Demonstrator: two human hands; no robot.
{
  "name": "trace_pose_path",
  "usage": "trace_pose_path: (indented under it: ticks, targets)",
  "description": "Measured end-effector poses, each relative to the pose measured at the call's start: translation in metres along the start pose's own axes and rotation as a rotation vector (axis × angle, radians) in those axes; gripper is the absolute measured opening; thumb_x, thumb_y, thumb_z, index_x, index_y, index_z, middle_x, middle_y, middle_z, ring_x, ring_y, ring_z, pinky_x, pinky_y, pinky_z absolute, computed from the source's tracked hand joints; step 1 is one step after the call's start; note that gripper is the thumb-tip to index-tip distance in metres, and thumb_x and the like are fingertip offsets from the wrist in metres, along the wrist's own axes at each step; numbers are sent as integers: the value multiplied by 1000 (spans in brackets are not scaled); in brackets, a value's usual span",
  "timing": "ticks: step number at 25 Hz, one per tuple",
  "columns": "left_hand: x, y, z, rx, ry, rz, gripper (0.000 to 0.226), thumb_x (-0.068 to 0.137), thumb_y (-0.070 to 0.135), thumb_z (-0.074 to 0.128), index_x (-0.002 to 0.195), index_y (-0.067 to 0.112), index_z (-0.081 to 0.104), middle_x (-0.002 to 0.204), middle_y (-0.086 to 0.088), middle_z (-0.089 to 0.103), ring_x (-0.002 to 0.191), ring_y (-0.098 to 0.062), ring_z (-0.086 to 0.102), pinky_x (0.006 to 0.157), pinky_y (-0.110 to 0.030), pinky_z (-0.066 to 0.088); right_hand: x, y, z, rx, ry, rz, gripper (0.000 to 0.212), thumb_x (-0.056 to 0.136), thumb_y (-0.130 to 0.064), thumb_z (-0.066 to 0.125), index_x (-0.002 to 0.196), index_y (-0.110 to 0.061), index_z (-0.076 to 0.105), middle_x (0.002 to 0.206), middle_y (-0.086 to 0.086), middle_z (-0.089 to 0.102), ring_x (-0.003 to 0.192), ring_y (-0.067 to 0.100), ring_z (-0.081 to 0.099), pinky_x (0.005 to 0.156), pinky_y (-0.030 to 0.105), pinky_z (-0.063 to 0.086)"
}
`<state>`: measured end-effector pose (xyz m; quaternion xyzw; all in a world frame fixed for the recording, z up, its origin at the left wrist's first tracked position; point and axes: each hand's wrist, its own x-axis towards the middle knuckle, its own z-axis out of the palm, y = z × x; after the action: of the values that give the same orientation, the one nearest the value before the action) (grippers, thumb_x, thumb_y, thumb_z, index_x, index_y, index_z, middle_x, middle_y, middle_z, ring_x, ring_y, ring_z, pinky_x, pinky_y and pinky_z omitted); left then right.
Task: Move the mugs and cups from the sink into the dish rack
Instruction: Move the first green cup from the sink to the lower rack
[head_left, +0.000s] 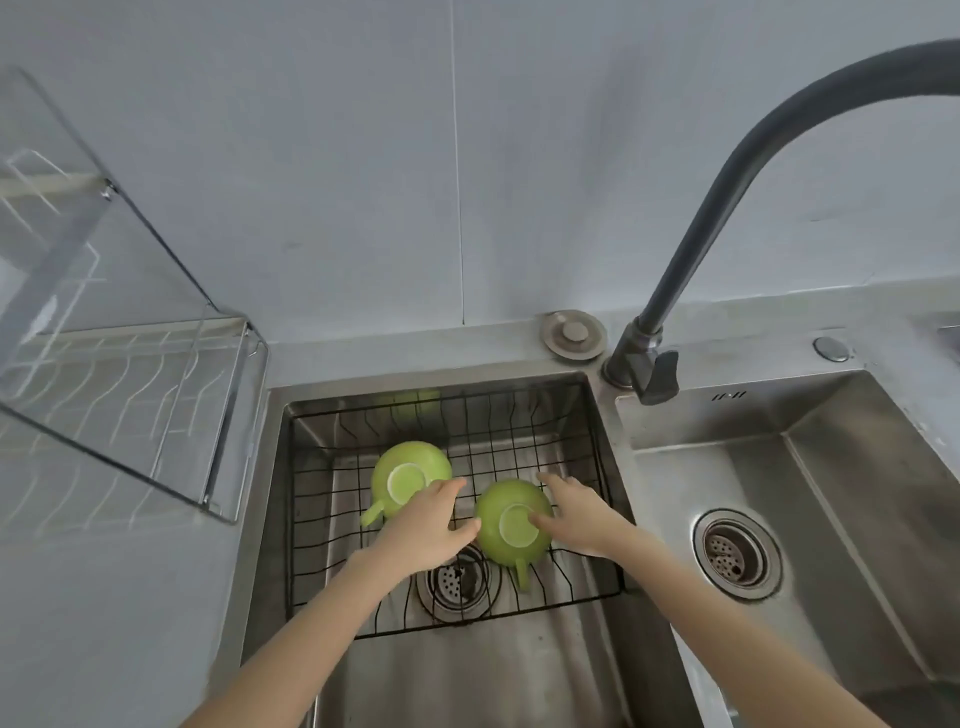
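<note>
Two green mugs stand upside down in a black wire basket (524, 415) inside the left sink basin (498, 675). The left mug (402, 467) has its handle pointing to the lower left. The right mug (506, 530) has its handle pointing toward me. My left hand (426, 525) hovers between the mugs with fingers spread, covering the left mug's near edge. My right hand (576, 514) rests against the right mug's right side, thumb on its base and fingers stretched past it. Both mugs sit on the basket wires.
A wire dish rack (130, 389) with a clear panel stands on the counter to the left. A dark curved faucet (691, 249) rises behind the divider. The right basin (831, 467) has a drain strainer (735, 553). Under the basket lies another drain (457, 582).
</note>
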<state>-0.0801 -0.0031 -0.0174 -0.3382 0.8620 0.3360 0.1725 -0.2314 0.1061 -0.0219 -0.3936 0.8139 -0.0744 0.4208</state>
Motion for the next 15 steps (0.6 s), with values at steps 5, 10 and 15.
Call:
trace_pose_path:
  ticks: [5, 10, 15]
  targets:
    - [25, 2, 36, -321, -39, -98, 54, 91, 26, 51, 138, 10, 31, 143, -8, 42, 129, -22, 44, 102, -27, 36, 29, 21, 22, 120, -47, 71, 62, 93, -22, 49, 145, -10, 17, 140, 23, 40, 128, 35, 41, 105, 35, 37]
    - [48, -4, 62, -433, -42, -192, 55, 87, 25, 57, 135, 11, 34, 136, -10, 48, 123, -23, 49, 98, -27, 40, 45, 26, 37, 217, -36, 122, 61, 93, -21, 48, 144, -9, 18, 136, 23, 43, 124, 37, 44, 103, 38, 40]
    - [61, -2, 70, -673, -29, -312, 59, 86, 20, 60, 136, 8, 30, 134, -10, 51, 116, -22, 52, 89, -22, 40, 48, 22, 49, 299, 48, 149, 61, 93, -19, 47, 145, -12, 17, 136, 23, 38, 122, 38, 46, 102, 42, 42]
